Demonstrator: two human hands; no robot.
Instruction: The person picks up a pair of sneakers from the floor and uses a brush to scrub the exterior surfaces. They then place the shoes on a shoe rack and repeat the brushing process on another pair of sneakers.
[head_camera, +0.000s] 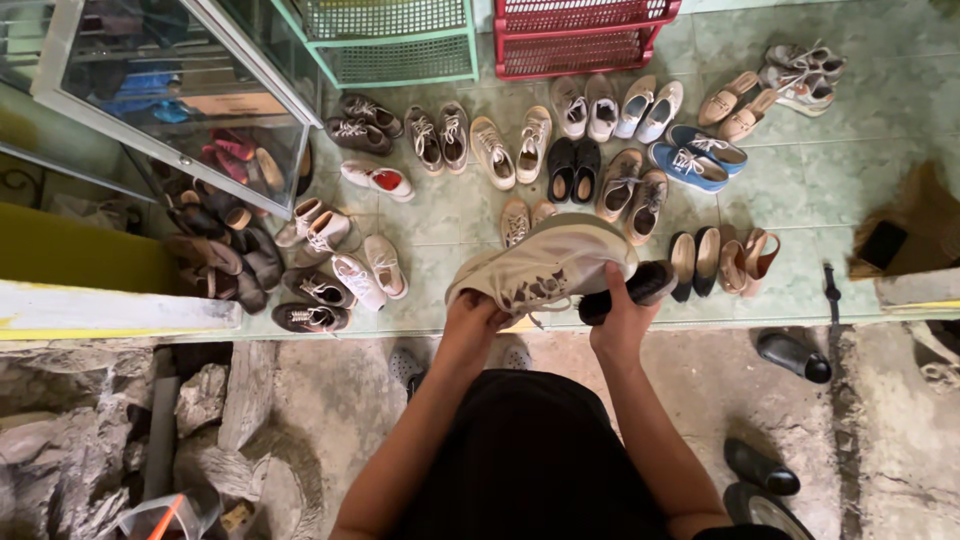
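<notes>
The beige sneaker is held up above the green tiled floor, toe toward the left, over rows of paired shoes. The left hand grips its toe end from below. The right hand is closed around a black brush pressed against the sneaker's heel side.

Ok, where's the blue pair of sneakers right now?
In the head view, the blue sneakers lie on the green tiled floor, upper right of both hands, between the brown lace-up pair and the beige loafers.
</notes>
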